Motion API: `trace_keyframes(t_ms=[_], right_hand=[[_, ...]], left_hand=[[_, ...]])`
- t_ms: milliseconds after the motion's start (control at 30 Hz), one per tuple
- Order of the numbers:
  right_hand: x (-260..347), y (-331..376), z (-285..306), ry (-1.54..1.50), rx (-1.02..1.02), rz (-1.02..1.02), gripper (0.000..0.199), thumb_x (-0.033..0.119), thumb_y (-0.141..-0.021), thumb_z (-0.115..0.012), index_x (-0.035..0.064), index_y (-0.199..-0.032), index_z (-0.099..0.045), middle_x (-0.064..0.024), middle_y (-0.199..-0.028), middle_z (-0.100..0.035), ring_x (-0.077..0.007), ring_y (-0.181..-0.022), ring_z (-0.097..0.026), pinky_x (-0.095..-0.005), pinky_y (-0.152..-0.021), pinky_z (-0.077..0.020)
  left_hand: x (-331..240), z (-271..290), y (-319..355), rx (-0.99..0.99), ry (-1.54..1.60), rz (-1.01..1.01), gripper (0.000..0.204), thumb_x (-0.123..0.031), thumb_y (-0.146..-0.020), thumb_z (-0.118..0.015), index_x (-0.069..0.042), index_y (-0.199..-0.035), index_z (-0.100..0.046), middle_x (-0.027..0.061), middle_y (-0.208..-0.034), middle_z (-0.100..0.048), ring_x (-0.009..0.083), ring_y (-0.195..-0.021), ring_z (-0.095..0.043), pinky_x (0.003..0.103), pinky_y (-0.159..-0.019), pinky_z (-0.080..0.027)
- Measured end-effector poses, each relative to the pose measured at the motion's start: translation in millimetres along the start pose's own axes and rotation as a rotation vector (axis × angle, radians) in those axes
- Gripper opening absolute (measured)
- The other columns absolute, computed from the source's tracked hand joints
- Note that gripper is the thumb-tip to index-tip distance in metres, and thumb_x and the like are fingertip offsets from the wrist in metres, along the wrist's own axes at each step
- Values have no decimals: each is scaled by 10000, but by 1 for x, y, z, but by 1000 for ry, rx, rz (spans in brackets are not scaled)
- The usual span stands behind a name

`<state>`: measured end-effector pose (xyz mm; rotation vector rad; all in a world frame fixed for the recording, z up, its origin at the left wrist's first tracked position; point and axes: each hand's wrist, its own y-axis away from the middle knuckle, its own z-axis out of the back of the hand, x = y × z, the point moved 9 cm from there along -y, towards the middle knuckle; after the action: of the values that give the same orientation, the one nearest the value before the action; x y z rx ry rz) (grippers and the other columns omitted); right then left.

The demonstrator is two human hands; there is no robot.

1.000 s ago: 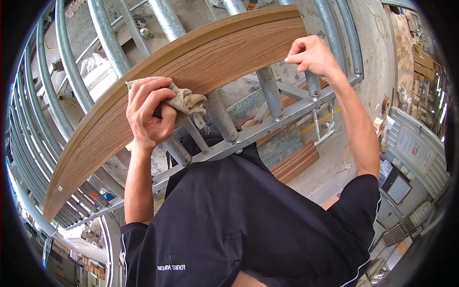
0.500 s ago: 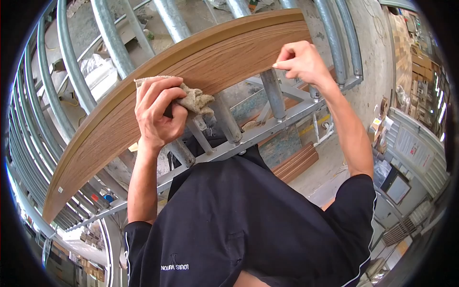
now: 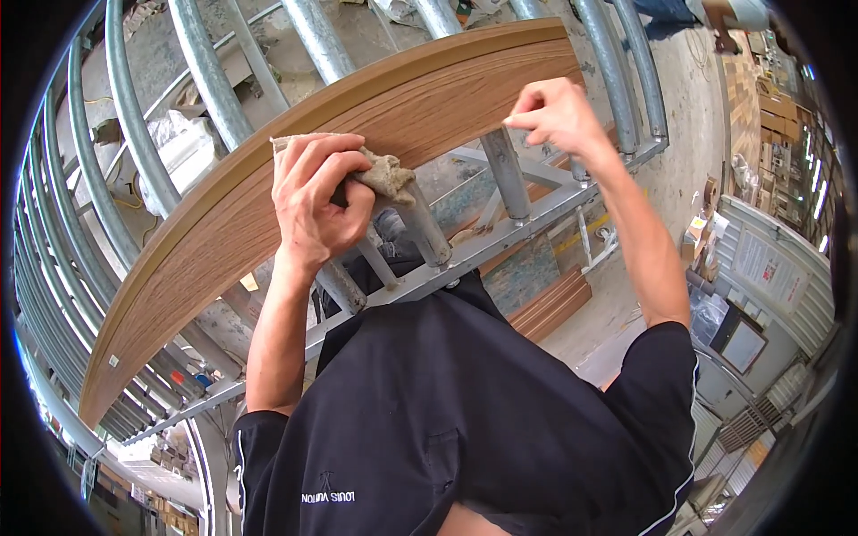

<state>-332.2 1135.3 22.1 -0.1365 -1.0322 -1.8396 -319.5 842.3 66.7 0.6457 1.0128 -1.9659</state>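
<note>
A long wood-grain board [image 3: 429, 116] lies across a rack of grey metal rollers [image 3: 201, 67]. My left hand [image 3: 317, 192] is closed on a folded, rough beige rag [image 3: 389, 177], which rests on the middle of the board. Over the board's right part, close to its near edge, my right hand [image 3: 559, 116] is held in a pinch, thumb and forefinger together. Whatever lies between those fingertips, if anything, is too small to make out. A small pale label [image 3: 113, 361] sticks to the board's left end.
Beneath the rollers runs a metal frame rail [image 3: 483, 250] just in front of my body. Stacked brown strips [image 3: 554, 308] lie on the floor below. Beyond the rack, part of another person [image 3: 737, 13] shows at the top right. Brown boxes [image 3: 779, 116] stand at the far right.
My left hand has slid the rag a little to the right along the board. My right hand stays pinched, nearly in place. Another person has come into view at the top right.
</note>
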Motion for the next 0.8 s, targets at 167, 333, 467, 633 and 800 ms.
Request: trace_keyframes(t_ms=[167, 333, 467, 633, 800], right_hand=[[19, 6, -13, 4, 46, 61, 141, 119, -779, -769, -8, -775, -707, -39, -663, -656, -79, -551, -610, -230, -483, -481], [30, 17, -33, 43, 104, 94, 155, 128, -770, -755, -12, -749, -691, -29, -635, -634, -72, -556, -596, -230, -493, -483], [19, 19, -26, -65, 22, 65, 112, 96, -776, -753, 0, -792, -697, 1, -640, -603, -62, -550, -570, -225, -474, -424], [-3, 10, -10, -141, -52, 0, 109, 84, -784, -764, 1, -795, -694, 6, -643, -590, -51, -561, -539, -210, -487, -417], [13, 9, -22, -7, -21, 58, 136, 120, -776, -769, 2, -785, -703, -27, -672, -645, -81, -587, -619, -218, -513, -478]], left_hand=[[1, -1, 1, 1, -14, -4, 217, 16, -621, -593, -86, -800, -662, 31, -963, -690, 248, -923, -629, 361, -821, -472], [5, 1, 5, -31, -10, -4, 204, 1, -628, -599, -95, -797, -661, 24, -960, -687, 236, -921, -620, 361, -822, -459], [6, 3, 8, -28, -7, -15, 192, -10, -633, -602, -101, -793, -660, 15, -962, -685, 229, -921, -614, 359, -825, -456], [9, 8, 13, -17, 5, 23, 203, 1, -640, -593, -83, -811, -662, 35, -983, -691, 249, -933, -618, 370, -851, -464], [7, 5, 10, -42, 2, 7, 176, -20, -643, -601, -102, -787, -659, -1, -961, -681, 220, -930, -608, 362, -830, -454]])
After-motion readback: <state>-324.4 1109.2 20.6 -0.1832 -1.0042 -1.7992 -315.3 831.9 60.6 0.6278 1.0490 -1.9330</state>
